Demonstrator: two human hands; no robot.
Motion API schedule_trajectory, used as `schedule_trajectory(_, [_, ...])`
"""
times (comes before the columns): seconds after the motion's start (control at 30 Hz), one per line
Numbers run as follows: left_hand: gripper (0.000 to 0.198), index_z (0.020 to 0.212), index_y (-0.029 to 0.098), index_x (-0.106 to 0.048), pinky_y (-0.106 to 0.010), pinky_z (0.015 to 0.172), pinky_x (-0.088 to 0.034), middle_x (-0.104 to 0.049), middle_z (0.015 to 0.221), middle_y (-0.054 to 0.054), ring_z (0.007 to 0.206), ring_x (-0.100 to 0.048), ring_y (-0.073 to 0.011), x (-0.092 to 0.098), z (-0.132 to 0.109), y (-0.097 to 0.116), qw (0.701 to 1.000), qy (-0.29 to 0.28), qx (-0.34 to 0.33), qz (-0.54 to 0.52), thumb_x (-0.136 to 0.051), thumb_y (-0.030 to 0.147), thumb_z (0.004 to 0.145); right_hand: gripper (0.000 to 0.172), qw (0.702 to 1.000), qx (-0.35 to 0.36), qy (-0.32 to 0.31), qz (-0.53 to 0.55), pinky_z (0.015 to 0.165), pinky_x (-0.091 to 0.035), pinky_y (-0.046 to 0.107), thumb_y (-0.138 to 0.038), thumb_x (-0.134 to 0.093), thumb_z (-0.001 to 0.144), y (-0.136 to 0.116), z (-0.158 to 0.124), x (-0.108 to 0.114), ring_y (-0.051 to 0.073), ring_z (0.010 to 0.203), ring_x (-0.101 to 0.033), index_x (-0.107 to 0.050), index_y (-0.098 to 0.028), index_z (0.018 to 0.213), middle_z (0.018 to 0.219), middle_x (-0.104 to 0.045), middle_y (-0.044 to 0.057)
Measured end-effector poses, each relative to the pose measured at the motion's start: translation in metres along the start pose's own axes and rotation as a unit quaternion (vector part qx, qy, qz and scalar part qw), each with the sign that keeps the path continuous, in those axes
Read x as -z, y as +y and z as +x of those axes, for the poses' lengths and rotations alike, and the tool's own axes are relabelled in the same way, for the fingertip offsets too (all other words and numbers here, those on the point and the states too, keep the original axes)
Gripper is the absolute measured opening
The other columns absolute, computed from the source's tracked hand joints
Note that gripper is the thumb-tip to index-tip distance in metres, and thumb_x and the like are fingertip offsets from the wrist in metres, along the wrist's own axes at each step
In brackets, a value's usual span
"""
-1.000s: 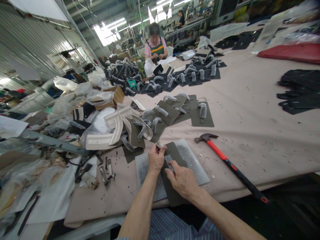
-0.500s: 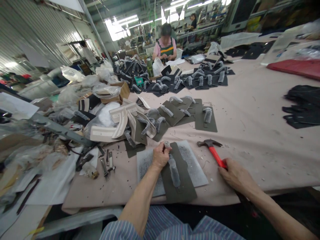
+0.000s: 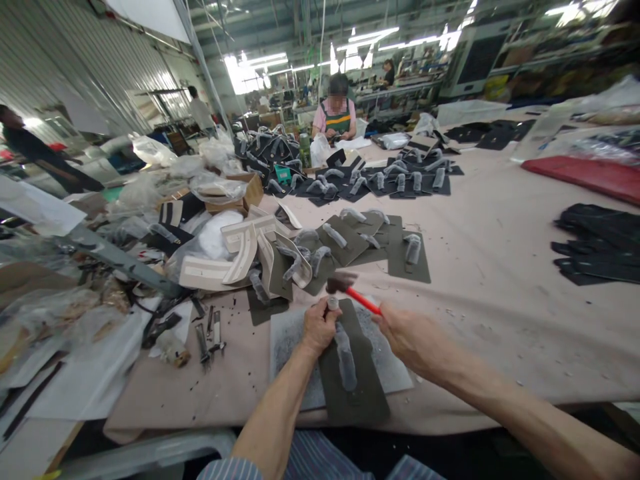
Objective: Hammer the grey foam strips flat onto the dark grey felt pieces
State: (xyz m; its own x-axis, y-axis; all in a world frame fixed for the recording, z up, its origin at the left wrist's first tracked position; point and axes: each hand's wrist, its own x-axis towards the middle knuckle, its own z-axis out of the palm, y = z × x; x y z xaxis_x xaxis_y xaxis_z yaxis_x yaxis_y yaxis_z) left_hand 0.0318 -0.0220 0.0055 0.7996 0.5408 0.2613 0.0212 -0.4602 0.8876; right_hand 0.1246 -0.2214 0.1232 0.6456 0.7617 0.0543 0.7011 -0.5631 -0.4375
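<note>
My left hand is closed around a short upright punch, whose round pale top shows above the fingers. It stands at the far end of a dark olive panel. A plastic-wrapped handle runs along that panel. Beneath the panel lies a grey, speckled board. My right hand grips a claw hammer by its red handle. The hammer's head, blurred by motion, is just above and beyond the punch. The punch's lower end is hidden by my left hand.
Olive panels with wrapped handles and curved beige pieces lie beyond the board. Small metal tools are at left. Black pieces are stacked at right. A person sits across the table, behind black panels.
My right hand has swung the hammer leftward from the table at right to above the punch. My left hand keeps its hold on the punch. The view has tilted slightly.
</note>
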Motion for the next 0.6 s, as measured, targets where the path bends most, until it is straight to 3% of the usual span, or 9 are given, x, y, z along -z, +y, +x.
schedule_trajectory(0.07, [0.008, 0.086, 0.022, -0.068, -0.026, 0.068, -0.044, -0.067, 0.074, 0.0, 0.069, -0.06, -0.0174, 0.0, 0.0, 0.0, 1.0, 0.002, 0.009, -0.009, -0.062, 0.018, 0.082, 0.024, 0.999, 0.026, -0.036, -0.027, 0.049, -0.018, 0.031, -0.037, -0.043, 0.096, -0.003, 0.008, 0.011, 0.014, 0.046, -0.041, -0.049, -0.022, 0.078, 0.059, -0.056, 0.003])
schedule_trajectory(0.1, [0.008, 0.086, 0.022, -0.068, -0.026, 0.069, -0.044, -0.067, 0.075, 0.0, 0.07, -0.061, -0.0175, 0.0, 0.0, 0.0, 1.0, 0.0, 0.009, -0.014, -0.062, 0.018, 0.082, 0.025, 0.999, 0.039, -0.023, -0.021, 0.049, -0.018, 0.03, -0.037, -0.043, 0.096, -0.007, 0.01, 0.021, 0.013, 0.046, -0.04, -0.048, -0.022, 0.076, 0.058, -0.055, 0.003])
schedule_trajectory(0.2, [0.009, 0.084, 0.022, -0.067, -0.026, 0.071, -0.045, -0.068, 0.078, -0.001, 0.074, -0.062, -0.0178, 0.001, 0.0, 0.0, 1.0, -0.01, 0.001, -0.024, -0.061, 0.016, 0.081, 0.031, 0.989, 0.057, 0.128, 0.053, 0.046, -0.021, 0.027, -0.045, -0.037, 0.1, -0.023, 0.012, 0.049, 0.012, 0.044, -0.038, -0.044, -0.024, 0.079, 0.055, -0.048, -0.002])
schedule_trajectory(0.27, [0.008, 0.084, 0.022, -0.066, -0.026, 0.071, -0.045, -0.068, 0.078, -0.001, 0.074, -0.061, -0.0175, 0.001, 0.001, 0.0, 1.0, -0.011, 0.003, -0.022, -0.061, 0.016, 0.082, 0.032, 0.959, 0.048, 0.253, 0.118, 0.047, -0.027, 0.025, -0.047, -0.034, 0.102, -0.031, 0.008, 0.052, 0.011, 0.046, -0.041, -0.044, -0.024, 0.084, 0.057, -0.048, -0.004])
schedule_trajectory(0.3, [0.007, 0.084, 0.021, -0.066, -0.026, 0.071, -0.045, -0.067, 0.078, -0.001, 0.074, -0.061, -0.0173, 0.001, 0.001, 0.0, 1.0, -0.012, 0.005, -0.02, -0.061, 0.017, 0.082, 0.033, 0.953, 0.049, 0.269, 0.129, 0.048, -0.029, 0.025, -0.048, -0.033, 0.102, -0.031, 0.006, 0.047, 0.011, 0.046, -0.041, -0.045, -0.023, 0.084, 0.058, -0.049, -0.004])
schedule_trajectory(0.37, [0.006, 0.085, 0.021, -0.065, -0.025, 0.07, -0.045, -0.066, 0.076, -0.001, 0.072, -0.06, -0.0168, 0.001, 0.001, -0.001, 1.0, -0.013, 0.011, -0.012, -0.061, 0.018, 0.082, 0.034, 0.978, 0.043, 0.18, 0.091, 0.047, -0.026, 0.026, -0.045, -0.032, 0.101, -0.026, 0.0, 0.027, 0.012, 0.044, -0.04, -0.046, -0.023, 0.08, 0.056, -0.05, -0.002])
schedule_trajectory(0.47, [0.008, 0.087, 0.02, -0.065, -0.024, 0.069, -0.043, -0.065, 0.075, 0.0, 0.071, -0.059, -0.0156, 0.0, 0.0, -0.003, 1.0, -0.018, 0.009, 0.003, -0.06, 0.017, 0.082, 0.031, 0.998, 0.01, -0.058, -0.026, 0.047, -0.019, 0.03, -0.04, -0.036, 0.099, -0.005, -0.005, 0.0, 0.014, 0.044, -0.041, -0.049, -0.021, 0.078, 0.055, -0.052, 0.001])
schedule_trajectory(0.53, [0.008, 0.088, 0.02, -0.065, -0.023, 0.069, -0.043, -0.064, 0.075, 0.001, 0.071, -0.058, -0.0149, 0.0, 0.0, -0.003, 1.0, -0.022, 0.003, 0.011, -0.06, 0.016, 0.082, 0.027, 0.992, -0.014, -0.116, -0.055, 0.051, -0.021, 0.03, -0.038, -0.038, 0.099, 0.011, -0.007, -0.006, 0.017, 0.052, -0.049, -0.052, -0.02, 0.084, 0.063, -0.058, 0.005])
schedule_trajectory(0.6, [0.007, 0.087, 0.019, -0.065, -0.023, 0.071, -0.044, -0.065, 0.077, 0.0, 0.073, -0.059, -0.0149, 0.001, 0.0, -0.004, 1.0, -0.023, -0.001, 0.014, -0.061, 0.016, 0.082, 0.028, 0.991, -0.037, -0.127, -0.032, 0.055, -0.026, 0.03, -0.037, -0.036, 0.099, 0.028, -0.011, -0.008, 0.018, 0.06, -0.054, -0.052, -0.02, 0.084, 0.07, -0.062, 0.007])
